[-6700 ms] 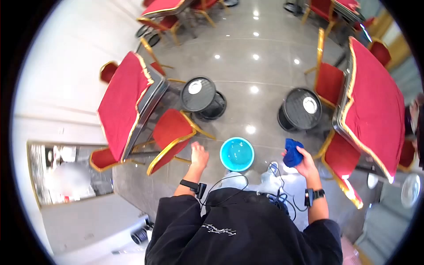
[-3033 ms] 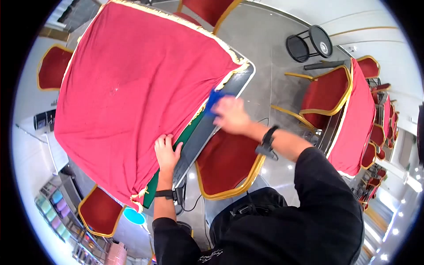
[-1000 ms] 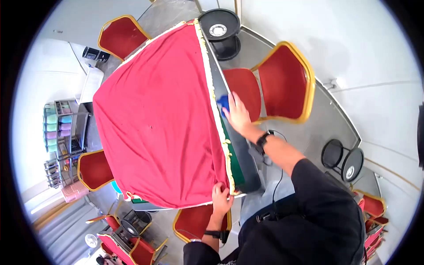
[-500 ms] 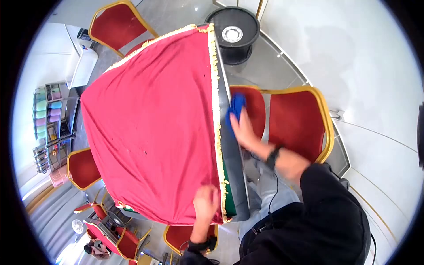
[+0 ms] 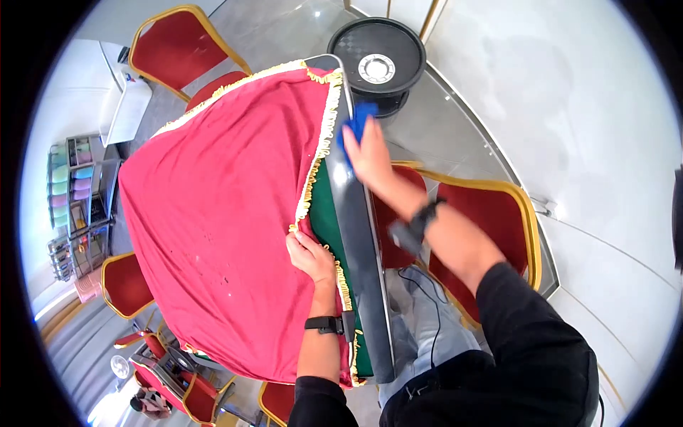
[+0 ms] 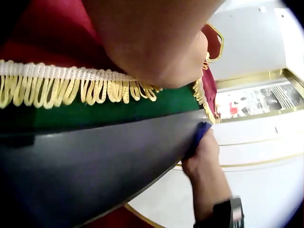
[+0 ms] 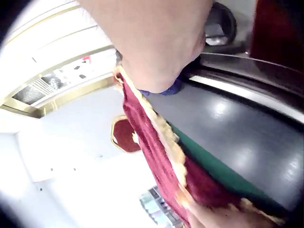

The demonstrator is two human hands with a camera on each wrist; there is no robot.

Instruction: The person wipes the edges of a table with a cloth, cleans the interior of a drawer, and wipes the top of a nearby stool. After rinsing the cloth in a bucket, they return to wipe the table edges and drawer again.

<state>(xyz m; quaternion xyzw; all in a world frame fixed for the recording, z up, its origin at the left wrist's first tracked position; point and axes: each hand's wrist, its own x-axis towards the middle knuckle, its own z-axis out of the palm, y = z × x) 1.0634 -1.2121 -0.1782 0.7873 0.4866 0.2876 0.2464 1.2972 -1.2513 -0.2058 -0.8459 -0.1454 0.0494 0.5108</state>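
Note:
A red tablecloth (image 5: pixel 220 192) with yellow fringe covers most of a table. Its near-right edge is drawn back, showing green surface (image 5: pixel 326 213) beside the dark rim (image 5: pixel 361 263). My left hand (image 5: pixel 311 257) pinches the fringed edge; in the right wrist view the left hand (image 7: pixel 225 216) grips red fabric. Farther along the rim, my right hand (image 5: pixel 371 158) holds a bunched blue cloth (image 5: pixel 364 112) against it. The left wrist view shows the right hand (image 6: pixel 205 152) with the blue cloth (image 6: pixel 201 134) at the rim's far end.
A round black side table (image 5: pixel 348 53) stands beyond the far corner. Close to the rim on the right is a red chair (image 5: pixel 477 206) with a gold frame. Another chair (image 5: pixel 178 50) is at the far left, and a shelf rack (image 5: pixel 89 192) stands left.
My right hand has moved the blue cloth farther along the rim. The left hand has moved forward and taken the tablecloth's edge, pulling it left and uncovering more green.

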